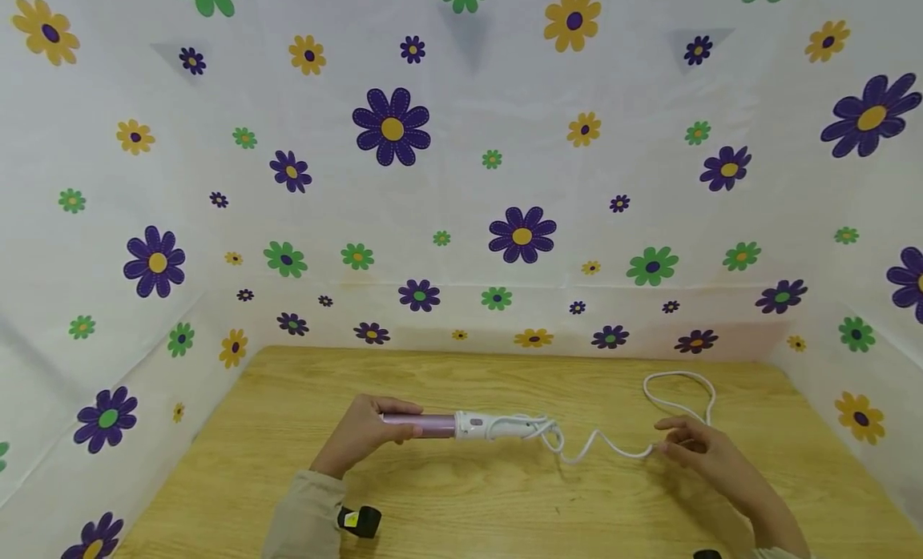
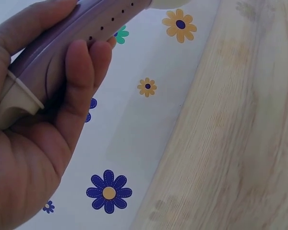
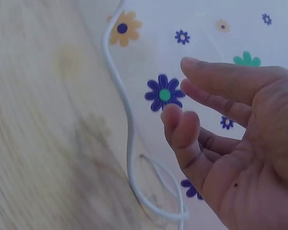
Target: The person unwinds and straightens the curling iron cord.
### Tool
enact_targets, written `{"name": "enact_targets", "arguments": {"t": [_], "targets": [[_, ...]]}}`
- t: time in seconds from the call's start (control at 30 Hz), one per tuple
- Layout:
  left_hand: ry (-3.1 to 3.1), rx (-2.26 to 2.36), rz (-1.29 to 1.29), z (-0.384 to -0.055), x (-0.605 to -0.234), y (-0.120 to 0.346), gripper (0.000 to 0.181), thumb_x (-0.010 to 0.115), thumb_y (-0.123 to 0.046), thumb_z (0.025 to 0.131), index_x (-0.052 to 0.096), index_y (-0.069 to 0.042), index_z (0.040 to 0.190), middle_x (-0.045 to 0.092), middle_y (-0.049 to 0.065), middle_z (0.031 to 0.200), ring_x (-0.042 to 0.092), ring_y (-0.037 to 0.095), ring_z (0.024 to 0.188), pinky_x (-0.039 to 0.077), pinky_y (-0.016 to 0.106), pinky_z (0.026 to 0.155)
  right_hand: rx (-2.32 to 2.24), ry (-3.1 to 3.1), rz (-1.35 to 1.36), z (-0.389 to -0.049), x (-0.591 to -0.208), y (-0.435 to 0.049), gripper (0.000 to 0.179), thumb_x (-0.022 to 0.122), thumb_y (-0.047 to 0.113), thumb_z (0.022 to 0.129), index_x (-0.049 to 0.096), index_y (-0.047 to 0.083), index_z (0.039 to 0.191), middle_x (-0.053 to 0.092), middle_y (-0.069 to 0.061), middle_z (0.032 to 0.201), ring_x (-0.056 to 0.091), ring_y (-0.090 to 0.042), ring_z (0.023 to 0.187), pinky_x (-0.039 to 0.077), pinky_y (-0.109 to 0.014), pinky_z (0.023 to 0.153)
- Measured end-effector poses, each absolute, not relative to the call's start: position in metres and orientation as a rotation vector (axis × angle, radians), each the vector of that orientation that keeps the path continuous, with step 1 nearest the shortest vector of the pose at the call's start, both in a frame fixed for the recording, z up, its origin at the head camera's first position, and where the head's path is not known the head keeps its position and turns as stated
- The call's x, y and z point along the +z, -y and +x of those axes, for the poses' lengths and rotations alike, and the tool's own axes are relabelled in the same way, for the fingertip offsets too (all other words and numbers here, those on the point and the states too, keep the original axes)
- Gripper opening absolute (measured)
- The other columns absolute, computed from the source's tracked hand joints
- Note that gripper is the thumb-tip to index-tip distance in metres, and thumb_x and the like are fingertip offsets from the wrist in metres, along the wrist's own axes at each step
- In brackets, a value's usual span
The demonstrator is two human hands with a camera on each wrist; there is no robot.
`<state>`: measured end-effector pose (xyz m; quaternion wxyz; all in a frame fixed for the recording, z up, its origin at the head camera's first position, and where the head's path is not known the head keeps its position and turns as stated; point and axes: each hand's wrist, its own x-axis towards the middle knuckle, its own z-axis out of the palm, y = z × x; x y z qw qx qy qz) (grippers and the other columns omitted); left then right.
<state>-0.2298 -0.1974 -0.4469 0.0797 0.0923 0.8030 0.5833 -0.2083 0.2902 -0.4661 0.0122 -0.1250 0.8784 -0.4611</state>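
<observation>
My left hand [image 1: 364, 431] grips a purple and white hair curling iron [image 1: 433, 426] by its purple end, thumb on one side and fingers on the other. The left wrist view shows the iron's purple body [image 2: 98, 28] with a row of small dark holes, lying across the palm. Its white handle points right, with part of the white cord [image 1: 565, 460] wound loosely around it. From there the cord runs wavy to the right and makes a loop on the table. Next to this cord [image 3: 130, 124] hovers my right hand [image 3: 249, 143], fingers loosely bent, nothing between thumb and fingertips.
Beneath both hands lies a light wood-grain table [image 1: 461, 503]. A white sheet [image 1: 461, 199] printed with purple, yellow and green flowers rises behind the table and along both sides. A black wrist device [image 1: 364, 521] sits at the left sleeve [image 1: 306, 515].
</observation>
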Motion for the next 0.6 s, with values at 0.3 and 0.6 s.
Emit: {"name": "enact_targets", "arguments": {"t": [0.3, 0.6], "targets": [[-2.396, 1.735, 0.292, -0.228, -0.448, 0.194, 0.045, 0.081, -0.022, 0.077, 0.070, 0.003, 0.112, 0.069, 0.019, 0.114, 0.063, 0.019, 0.077, 0.054, 0.039, 0.069, -1.493, -2.494, -0.681, -0.209, -0.452, -0.264, 0.041, 0.055, 0.011, 0.098, 0.045, -0.007, 0.133, 0.062, -0.014, 0.092, 0.065, -0.019, 0.076, 0.054, -0.032, 0.067], [-2.412, 1.702, 0.271, -0.230, -0.450, 0.192, 0.046, 0.083, -0.025, 0.074, 0.071, 0.001, 0.110, 0.069, 0.017, 0.114, 0.063, 0.019, 0.078, 0.054, 0.040, 0.070, -1.516, -2.276, -0.678, -0.208, -0.457, -0.232, 0.051, 0.058, 0.013, 0.096, 0.039, -0.010, 0.137, 0.058, -0.017, 0.097, 0.067, -0.017, 0.082, 0.056, -0.033, 0.073]]}}
